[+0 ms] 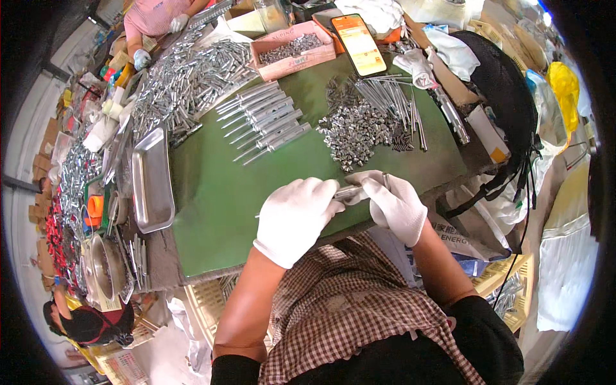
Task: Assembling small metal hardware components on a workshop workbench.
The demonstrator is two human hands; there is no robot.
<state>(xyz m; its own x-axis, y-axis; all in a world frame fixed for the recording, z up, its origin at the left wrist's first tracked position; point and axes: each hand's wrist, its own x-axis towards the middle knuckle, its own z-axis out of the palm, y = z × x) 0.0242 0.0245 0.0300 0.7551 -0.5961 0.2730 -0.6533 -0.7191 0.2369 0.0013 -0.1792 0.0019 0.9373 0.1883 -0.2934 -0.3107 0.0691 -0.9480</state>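
- The left hand (296, 218), in a white glove, has its grip closed around one end of a slim metal tube (348, 191); a thin pin (258, 215) juts out past the glove's far side.
- The right hand (393, 202), also gloved in white, pinches the tube's other end between thumb and fingers, with a short metal tip (386, 179) showing above the knuckles.
- The tube sits between both hands, just above the near edge of the green table (218, 205).
- Beyond the hands lies a heap of small metal nuts (351, 133), with a bundle of thin rods (393, 97) beside it.
- To the left of the heap, finished tube pieces (269, 122) lie in a neat slanted row.
- A steel tray (151, 179) rests at the table's left edge.
- A pink cardboard box (292, 50) of small parts and a phone (358, 43) lie at the far side.
- Another person's gloved hand (178, 23) works at the top left, near a wide spread of metal parts (186, 80).
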